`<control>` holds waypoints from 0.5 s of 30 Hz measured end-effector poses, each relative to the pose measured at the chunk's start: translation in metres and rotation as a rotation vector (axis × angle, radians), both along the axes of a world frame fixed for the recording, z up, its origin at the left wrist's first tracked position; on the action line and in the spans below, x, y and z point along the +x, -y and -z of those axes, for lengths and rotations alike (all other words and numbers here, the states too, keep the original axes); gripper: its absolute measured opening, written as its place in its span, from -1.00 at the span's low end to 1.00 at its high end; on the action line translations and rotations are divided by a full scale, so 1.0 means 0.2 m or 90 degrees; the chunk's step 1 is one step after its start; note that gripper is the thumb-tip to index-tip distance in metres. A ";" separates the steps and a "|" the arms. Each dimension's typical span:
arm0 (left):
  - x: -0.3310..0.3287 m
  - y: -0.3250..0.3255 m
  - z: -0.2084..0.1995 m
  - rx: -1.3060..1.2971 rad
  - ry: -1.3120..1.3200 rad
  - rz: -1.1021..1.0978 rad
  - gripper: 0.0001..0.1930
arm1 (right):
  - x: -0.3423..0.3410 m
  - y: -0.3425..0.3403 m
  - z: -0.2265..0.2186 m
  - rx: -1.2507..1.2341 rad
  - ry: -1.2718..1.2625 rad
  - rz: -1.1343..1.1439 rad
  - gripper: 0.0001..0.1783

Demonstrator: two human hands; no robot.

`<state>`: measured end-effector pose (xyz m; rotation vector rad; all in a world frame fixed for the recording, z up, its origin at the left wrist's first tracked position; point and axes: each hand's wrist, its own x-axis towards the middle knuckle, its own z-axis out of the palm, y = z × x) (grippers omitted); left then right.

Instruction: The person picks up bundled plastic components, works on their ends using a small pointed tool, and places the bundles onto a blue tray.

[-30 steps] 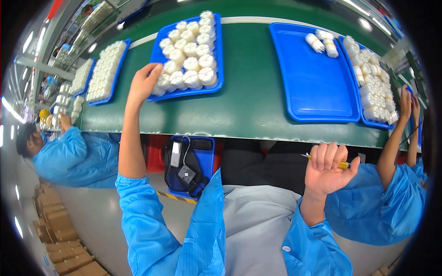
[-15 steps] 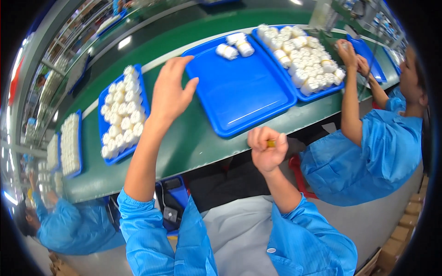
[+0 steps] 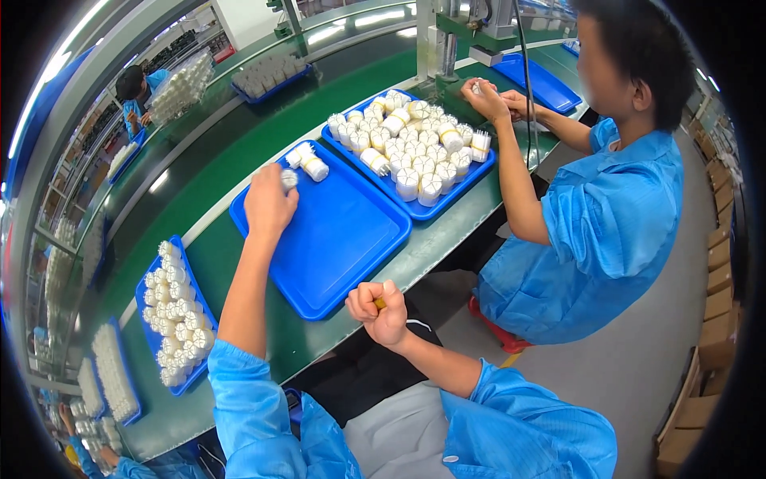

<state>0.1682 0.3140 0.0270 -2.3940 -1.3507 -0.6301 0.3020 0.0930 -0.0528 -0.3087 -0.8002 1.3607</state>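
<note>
One white roll (image 3: 289,180) is gripped by the left hand (image 3: 270,199) at the far end of a blue tray (image 3: 339,243), near two more rolls (image 3: 316,168). Nearer the body, the right hand (image 3: 388,321) curls around a yellow tool (image 3: 380,303).

Prob. a factory assy. line: a long green bench (image 3: 209,247) is lined w/ blue trays (image 3: 343,231), some filled w/ white cyl. parts (image 3: 420,165); blue smocks (image 3: 614,215) are worn, e.g. by the co-worker at R; cardboard boxes (image 3: 716,306) are stacked at far R.
</note>
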 end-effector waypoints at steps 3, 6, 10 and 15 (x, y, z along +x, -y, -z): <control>-0.06 0.16 -0.08 -0.176 0.406 -0.092 -0.63 | 0.03 0.01 0.00 0.003 0.009 0.001 -0.31; -0.27 0.41 -0.16 -0.188 0.452 -0.031 -0.70 | 0.00 0.01 0.00 0.009 0.005 0.009 -0.31; -0.50 0.79 -0.13 -0.250 0.377 -0.105 -0.77 | -0.05 0.01 0.00 -0.002 -0.006 0.006 -0.32; -0.58 1.03 0.06 -0.221 0.332 -0.093 -0.81 | -0.06 0.01 -0.04 -0.025 -0.023 -0.007 -0.32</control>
